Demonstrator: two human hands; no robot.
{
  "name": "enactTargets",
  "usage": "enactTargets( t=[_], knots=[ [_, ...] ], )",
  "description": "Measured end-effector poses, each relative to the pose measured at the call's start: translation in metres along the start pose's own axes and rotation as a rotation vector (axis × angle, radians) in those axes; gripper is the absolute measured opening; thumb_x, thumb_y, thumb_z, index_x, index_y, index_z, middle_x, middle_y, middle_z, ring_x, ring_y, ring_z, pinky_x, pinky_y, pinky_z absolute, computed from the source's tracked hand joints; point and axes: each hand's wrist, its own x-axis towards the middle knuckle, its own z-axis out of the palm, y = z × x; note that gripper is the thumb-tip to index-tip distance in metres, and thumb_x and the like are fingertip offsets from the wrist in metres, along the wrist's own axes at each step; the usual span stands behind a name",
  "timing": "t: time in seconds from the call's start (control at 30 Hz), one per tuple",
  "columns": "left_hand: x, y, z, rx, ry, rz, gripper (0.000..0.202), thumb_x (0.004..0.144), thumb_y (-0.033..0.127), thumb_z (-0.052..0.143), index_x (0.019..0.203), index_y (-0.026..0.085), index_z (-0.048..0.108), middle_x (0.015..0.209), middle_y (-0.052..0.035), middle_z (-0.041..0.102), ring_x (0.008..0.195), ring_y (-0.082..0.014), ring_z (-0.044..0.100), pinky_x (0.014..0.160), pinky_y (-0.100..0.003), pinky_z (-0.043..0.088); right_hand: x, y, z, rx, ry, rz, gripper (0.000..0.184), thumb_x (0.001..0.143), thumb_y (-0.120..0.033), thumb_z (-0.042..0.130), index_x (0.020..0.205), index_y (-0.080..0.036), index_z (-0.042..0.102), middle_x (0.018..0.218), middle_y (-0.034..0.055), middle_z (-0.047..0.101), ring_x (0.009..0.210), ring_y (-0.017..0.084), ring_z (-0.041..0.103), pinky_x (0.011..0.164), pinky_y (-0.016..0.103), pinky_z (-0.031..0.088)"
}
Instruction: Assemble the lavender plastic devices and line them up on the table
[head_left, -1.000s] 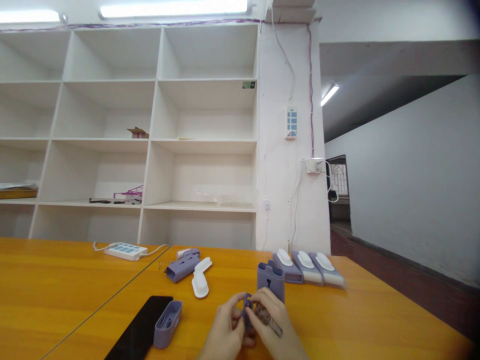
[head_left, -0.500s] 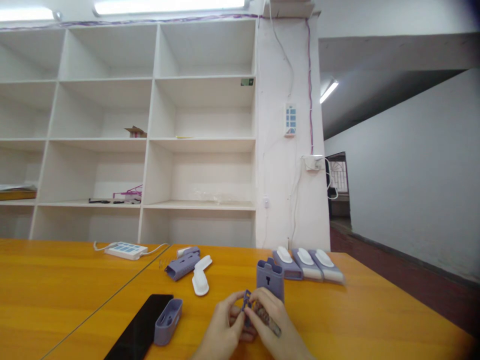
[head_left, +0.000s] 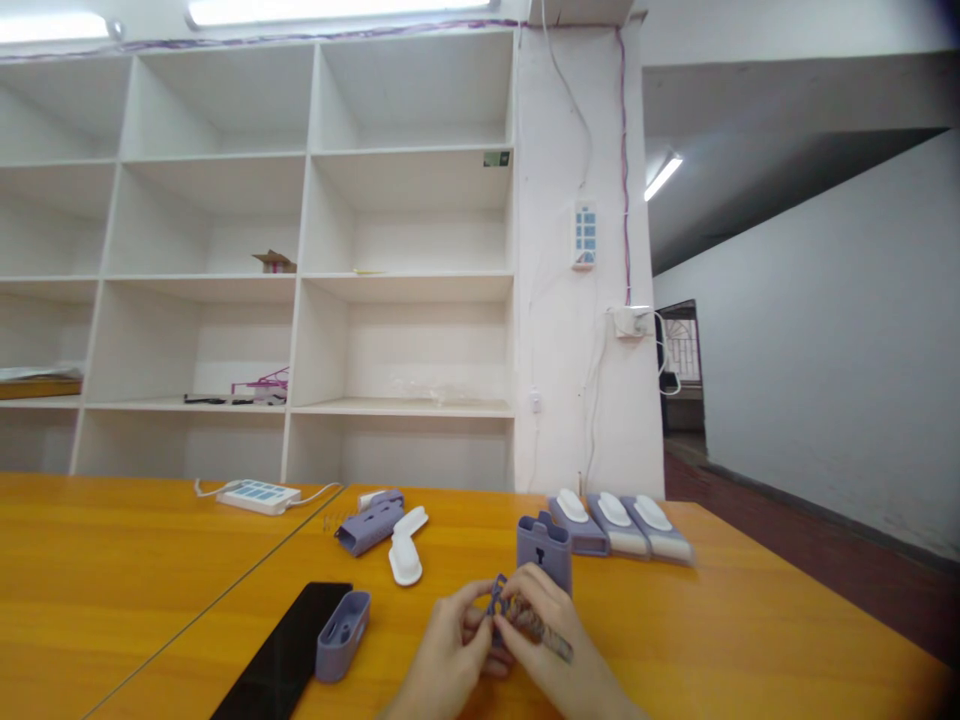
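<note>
My left hand (head_left: 451, 640) and my right hand (head_left: 551, 630) meet over the near part of the table, both with closed fingers. Between their fingertips is a small purple plastic part (head_left: 498, 594) with openings in it. A brownish ribbed strip (head_left: 536, 628) shows along my right hand; what it is I cannot make out. Just behind the right hand stands a purple plastic housing (head_left: 543, 545) with a T-shaped slot. To the left, a hollow purple plastic cap (head_left: 343, 637) rests against a black phone-like slab (head_left: 289, 650).
Three purple-and-white units (head_left: 615, 525) lie in a row at the back right. Further left are a purple sleeve (head_left: 370, 525), white plastic pieces (head_left: 406, 558), thin springs (head_left: 339, 521) and a white power strip (head_left: 257, 496). White shelves (head_left: 409, 408) rise behind the wooden table (head_left: 697, 640).
The view has shifted slightly, so the things on the table appear a little further right and higher. Both hands keep hold of the small part, which has turned slightly between the fingertips.
</note>
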Motion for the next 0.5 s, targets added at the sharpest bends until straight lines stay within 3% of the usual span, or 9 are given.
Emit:
enactTargets(
  t=[0.3,0.5],
  knots=[
    [-0.003,0.010,0.005,0.091,0.030,0.020,0.059,0.077,0.055,0.070,0.115,0.011,0.059,0.073,-0.0053,0.071,0.065,-0.0232,0.072,0.066,-0.036,0.061,0.002,-0.011,-0.012,-0.054,-0.107,-0.040,0.035,0.086,-0.009,0.055,0.114,-0.028,0.058,0.106,0.0013,0.055,0.099,0.017,0.058,0.087,0.027,0.047],
    [-0.007,0.016,0.008,0.089,0.041,0.004,0.062,0.075,0.059,0.069,0.113,0.011,0.060,0.076,-0.0076,0.073,0.065,-0.0225,0.072,0.067,-0.037,0.060,0.001,-0.011,-0.016,-0.057,-0.154,-0.072,0.045,0.084,-0.007,0.057,0.121,-0.032,0.059,0.108,0.0010,0.054,0.101,0.017,0.058,0.090,0.027,0.047]
  ],
)
